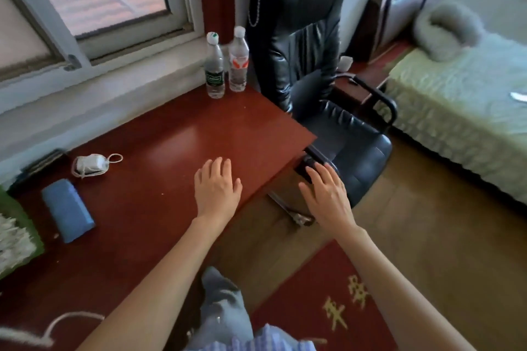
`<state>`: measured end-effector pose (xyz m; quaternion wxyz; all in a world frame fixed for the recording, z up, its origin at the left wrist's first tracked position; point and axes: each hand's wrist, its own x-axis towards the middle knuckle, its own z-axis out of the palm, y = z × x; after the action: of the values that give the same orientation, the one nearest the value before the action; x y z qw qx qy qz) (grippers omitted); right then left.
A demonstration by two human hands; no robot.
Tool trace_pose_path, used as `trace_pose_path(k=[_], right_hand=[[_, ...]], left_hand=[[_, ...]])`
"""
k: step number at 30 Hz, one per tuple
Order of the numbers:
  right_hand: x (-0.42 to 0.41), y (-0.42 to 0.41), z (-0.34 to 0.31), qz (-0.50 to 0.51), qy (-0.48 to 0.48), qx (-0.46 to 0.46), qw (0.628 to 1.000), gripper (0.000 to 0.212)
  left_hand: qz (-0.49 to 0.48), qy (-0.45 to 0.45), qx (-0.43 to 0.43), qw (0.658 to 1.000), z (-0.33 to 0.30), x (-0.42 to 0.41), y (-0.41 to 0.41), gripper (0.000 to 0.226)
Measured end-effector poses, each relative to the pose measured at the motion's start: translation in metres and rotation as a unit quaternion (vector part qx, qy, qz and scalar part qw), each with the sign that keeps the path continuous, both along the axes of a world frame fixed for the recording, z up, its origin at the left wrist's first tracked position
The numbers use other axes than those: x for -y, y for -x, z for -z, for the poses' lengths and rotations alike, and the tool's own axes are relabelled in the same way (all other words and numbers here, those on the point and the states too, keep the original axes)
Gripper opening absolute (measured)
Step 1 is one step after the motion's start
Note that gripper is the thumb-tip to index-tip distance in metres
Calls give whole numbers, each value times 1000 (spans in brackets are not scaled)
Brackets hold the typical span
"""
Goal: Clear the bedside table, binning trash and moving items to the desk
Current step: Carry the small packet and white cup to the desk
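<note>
My left hand [217, 186] hovers flat over the red-brown desk [171, 139], fingers spread, holding nothing. My right hand [328, 194] is spread just past the desk's right edge, over the near armrest of the black office chair [313, 65], and is empty too. Two clear plastic water bottles stand upright at the desk's far corner: one with a green label [214, 70] and one with a red-and-white label [238, 61]. The bedside table [368, 68] shows partly behind the chair, with a small white cup [346, 62] on it.
On the desk's left lie a white charger with coiled cable [92, 164], a blue case [68, 209] and a green-edged white object [14, 236]. A bed with green bedding [462, 100] is at right. A red rug [336, 302] covers the wooden floor.
</note>
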<state>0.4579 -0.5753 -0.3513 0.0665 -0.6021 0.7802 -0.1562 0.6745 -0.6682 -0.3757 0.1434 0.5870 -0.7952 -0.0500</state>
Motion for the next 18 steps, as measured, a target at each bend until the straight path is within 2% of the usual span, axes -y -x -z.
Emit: trace_pose_path(k=[3, 6, 7, 10, 11, 18], right_hand=[[-61, 43, -5, 66, -11, -6, 998, 52], [-114, 87, 3, 86, -49, -61, 993, 85], [-130, 98, 3, 113, -44, -54, 991, 82], [-170, 115, -19, 203, 4, -1, 979, 49], [-182, 121, -22, 225, 28, 2, 974, 44], [-233, 184, -25, 325, 24, 3, 946, 47]], left_hand=[[67, -10, -1, 998, -7, -39, 52, 50], [138, -3, -4, 990, -15, -75, 100, 50], [161, -1, -5, 987, -18, -84, 116, 50], [227, 9, -4, 974, -25, -101, 164, 50], [245, 15, -3, 969, -28, -104, 180, 50], [354, 39, -12, 934, -45, -123, 287, 51]])
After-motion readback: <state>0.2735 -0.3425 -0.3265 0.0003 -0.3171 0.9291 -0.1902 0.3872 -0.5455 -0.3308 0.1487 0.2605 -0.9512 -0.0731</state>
